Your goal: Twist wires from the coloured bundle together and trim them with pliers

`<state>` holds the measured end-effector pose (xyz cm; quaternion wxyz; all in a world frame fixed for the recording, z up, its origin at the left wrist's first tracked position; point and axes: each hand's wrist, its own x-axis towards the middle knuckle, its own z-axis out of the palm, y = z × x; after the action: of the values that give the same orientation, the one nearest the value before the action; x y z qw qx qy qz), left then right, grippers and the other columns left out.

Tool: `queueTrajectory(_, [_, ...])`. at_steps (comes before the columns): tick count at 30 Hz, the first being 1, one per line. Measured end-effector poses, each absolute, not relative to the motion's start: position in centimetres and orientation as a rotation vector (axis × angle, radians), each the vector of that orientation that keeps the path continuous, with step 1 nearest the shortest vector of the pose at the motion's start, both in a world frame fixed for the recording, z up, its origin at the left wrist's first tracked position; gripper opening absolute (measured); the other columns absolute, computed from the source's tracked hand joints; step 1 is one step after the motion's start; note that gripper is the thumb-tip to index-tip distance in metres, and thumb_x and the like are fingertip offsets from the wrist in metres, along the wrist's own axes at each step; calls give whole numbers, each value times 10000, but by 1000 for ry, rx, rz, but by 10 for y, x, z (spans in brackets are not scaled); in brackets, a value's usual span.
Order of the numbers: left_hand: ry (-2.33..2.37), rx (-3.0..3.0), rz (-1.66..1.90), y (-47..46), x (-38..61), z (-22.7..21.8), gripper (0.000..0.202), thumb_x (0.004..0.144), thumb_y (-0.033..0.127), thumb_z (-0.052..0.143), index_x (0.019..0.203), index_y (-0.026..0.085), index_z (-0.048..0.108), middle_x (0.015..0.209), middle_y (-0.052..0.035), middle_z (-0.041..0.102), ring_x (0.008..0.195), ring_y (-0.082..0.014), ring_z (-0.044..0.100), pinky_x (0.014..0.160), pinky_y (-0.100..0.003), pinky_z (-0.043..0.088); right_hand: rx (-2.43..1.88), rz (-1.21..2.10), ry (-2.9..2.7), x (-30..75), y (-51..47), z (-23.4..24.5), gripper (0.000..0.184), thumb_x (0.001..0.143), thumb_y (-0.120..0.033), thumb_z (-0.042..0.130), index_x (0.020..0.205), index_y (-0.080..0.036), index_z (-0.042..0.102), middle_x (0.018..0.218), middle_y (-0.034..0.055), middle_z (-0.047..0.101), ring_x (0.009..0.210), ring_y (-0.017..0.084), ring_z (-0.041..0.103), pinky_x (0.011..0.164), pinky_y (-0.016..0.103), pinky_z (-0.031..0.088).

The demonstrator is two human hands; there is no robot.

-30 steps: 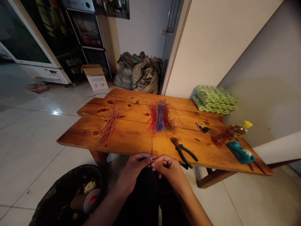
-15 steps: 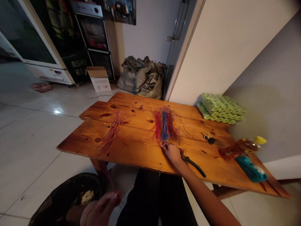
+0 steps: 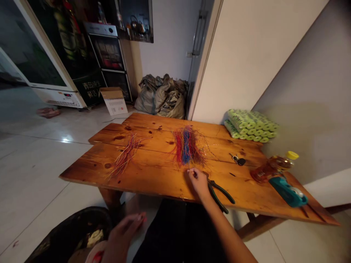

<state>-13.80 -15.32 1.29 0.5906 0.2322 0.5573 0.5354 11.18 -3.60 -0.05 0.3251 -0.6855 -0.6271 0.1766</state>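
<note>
Two bare hands show on my feed. The right hand (image 3: 197, 182) rests at the near side of the plank table, its thumb and forefinger (image 3: 189, 170) pressed together just below the large pile of red, blue and yellow wires (image 3: 187, 148); any strand between them is too thin for me to make out. The left hand (image 3: 123, 233) is low and off the table, its fingers loosely extended above the rim of a black bin (image 3: 82, 215). I cannot tell whether it holds anything.

Just right of the right hand lie green-handled pliers (image 3: 218, 193), with their jaws closed. Left of the large pile is a smaller bundle of thin red and orange wires (image 3: 126, 155), well apart from it. Farther right on the orange-brown wooden table (image 3: 82, 171) I see keys with a black fob (image 3: 237, 160), a bottle of amber liquid with a yellow cap (image 3: 274, 166) lying on its side, and a teal plastic object (image 3: 287, 193). Stacked green rolls (image 3: 251, 126) sit at the far corner. Beyond the table, bulging grey sacks (image 3: 161, 98) lean against the wall, beside a cardboard box (image 3: 113, 100).
</note>
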Motion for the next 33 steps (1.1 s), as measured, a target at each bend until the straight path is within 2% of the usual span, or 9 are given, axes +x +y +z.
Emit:
queueTrajectory(2, [1213,551,1224,-146,-105,25,205,574,317,754,698,161,708,787,-67,716,741,-197,649,689,-266,528,-1704,474,-1650,111,-68,19,307,864,-387,378,718,-186,559,607,-1,544,563,134,508,543,217,377])
queueTrajectory(5, [1021,508,1155,-141,-65,35,201,586,281,764,720,145,703,746,-46,702,683,-126,625,637,-188,501,-1475,455,-1613,112,-124,47,231,853,-337,449,694,-193,532,583,-13,483,541,125,463,534,223,368])
queueTrajectory(9, [824,392,1034,-142,-32,40,127,625,194,747,713,121,691,656,-26,678,582,-69,595,563,-133,472,-1318,400,-1744,118,-181,66,134,834,-218,495,712,-185,542,614,5,506,554,125,478,531,229,370])
queueTrajectory(16, [740,265,971,-145,-17,34,47,712,84,656,748,112,666,655,-25,675,553,-59,605,539,-125,484,-1303,308,-1867,132,-213,57,143,847,-165,472,712,-184,516,614,10,524,551,119,492,521,230,377])
queueTrajectory(23, [741,215,941,-142,-18,28,61,729,81,644,785,101,661,667,-23,670,537,-55,605,519,-125,492,-1278,220,-1903,132,-220,50,127,840,-135,474,732,-191,511,612,14,538,553,130,511,522,244,391])
queueTrajectory(33, [705,100,969,-129,-32,18,36,732,87,644,759,111,643,633,-7,636,526,-63,596,496,-140,502,-1128,35,-2147,141,-205,49,121,827,-128,487,855,-188,588,596,21,606,535,149,533,516,274,405])
